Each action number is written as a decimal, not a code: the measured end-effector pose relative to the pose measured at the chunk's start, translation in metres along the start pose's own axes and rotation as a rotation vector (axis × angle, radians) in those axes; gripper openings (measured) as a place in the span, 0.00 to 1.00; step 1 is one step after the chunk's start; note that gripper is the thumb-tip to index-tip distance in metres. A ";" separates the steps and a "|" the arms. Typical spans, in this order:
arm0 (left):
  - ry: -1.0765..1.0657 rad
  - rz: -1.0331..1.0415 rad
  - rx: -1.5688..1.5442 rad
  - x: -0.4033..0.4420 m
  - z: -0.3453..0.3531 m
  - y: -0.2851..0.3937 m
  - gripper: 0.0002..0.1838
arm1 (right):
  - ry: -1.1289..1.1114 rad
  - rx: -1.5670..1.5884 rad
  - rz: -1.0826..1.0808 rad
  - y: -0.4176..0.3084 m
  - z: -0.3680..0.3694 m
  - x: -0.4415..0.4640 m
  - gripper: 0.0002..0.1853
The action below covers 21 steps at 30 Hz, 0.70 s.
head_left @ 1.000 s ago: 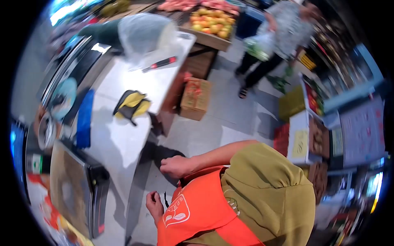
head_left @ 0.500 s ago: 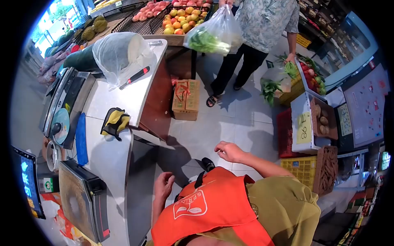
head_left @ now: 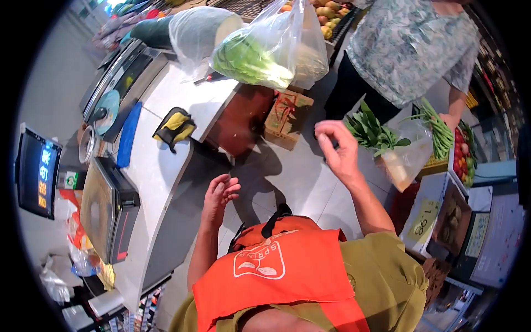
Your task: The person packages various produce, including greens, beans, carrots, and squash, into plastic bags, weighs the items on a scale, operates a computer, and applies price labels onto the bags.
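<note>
My left hand (head_left: 221,195) is raised near the counter's edge, fingers apart and curled a little, holding nothing. To the right, my right hand (head_left: 338,145) reaches forward over the floor, thumb and fingers apart, empty. Nearest to it are leafy greens (head_left: 370,128) in a clear bag and a bunch of green beans (head_left: 438,130), by the other person's hand (head_left: 451,119). A clear bag of leafy lettuce (head_left: 249,58) hangs over the counter's far end, in front of a plastic-wrapped winter melon (head_left: 204,30).
On the white counter (head_left: 149,182) lie yellow-black gloves (head_left: 176,127), a blue strip (head_left: 129,135) and a scale (head_left: 102,207). A carton (head_left: 287,117) stands on the floor. The person in a patterned shirt (head_left: 404,44) stands ahead. A white box with a price card (head_left: 423,218) is at right.
The other person has come closer, and the lettuce bag has swung over the counter. Greens and beans are nearer. Both my hands have risen, my right one stretching further forward. The view has shifted.
</note>
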<state>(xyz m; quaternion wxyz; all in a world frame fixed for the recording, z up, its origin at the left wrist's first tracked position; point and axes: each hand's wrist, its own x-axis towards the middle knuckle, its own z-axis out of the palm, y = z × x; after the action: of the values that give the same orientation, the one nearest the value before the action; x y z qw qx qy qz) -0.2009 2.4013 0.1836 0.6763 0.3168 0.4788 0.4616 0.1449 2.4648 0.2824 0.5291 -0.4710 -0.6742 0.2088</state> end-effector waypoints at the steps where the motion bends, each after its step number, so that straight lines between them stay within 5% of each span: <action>1: 0.009 0.010 -0.009 0.000 0.001 0.004 0.32 | 0.018 0.021 -0.004 -0.003 0.003 0.013 0.06; 8: -0.014 0.123 -0.061 0.022 -0.039 0.043 0.34 | 0.231 0.405 0.054 -0.042 0.056 0.067 0.06; 10: -0.015 0.125 -0.060 0.032 -0.051 0.055 0.33 | 0.116 0.355 -0.050 -0.057 0.078 0.064 0.05; 12: -0.034 0.122 -0.078 0.040 -0.067 0.062 0.32 | -0.062 0.470 0.145 -0.078 0.111 0.041 0.04; 18: -0.037 -0.042 -0.130 0.053 -0.124 0.053 0.34 | -0.662 0.555 0.209 -0.083 0.178 -0.033 0.07; 20: -0.057 -0.102 -0.108 0.052 -0.128 0.050 0.35 | -0.895 0.623 0.571 -0.085 0.176 -0.043 0.09; 21: -0.062 -0.128 -0.086 0.050 -0.128 0.047 0.36 | -0.913 0.586 0.559 -0.084 0.174 -0.049 0.09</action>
<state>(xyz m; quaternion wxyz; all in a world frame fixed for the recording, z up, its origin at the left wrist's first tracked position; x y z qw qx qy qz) -0.3305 2.4636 0.1632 0.7320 0.2703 0.4565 0.4275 -0.0488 2.4216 0.2610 0.2193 -0.3279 -0.5985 0.6973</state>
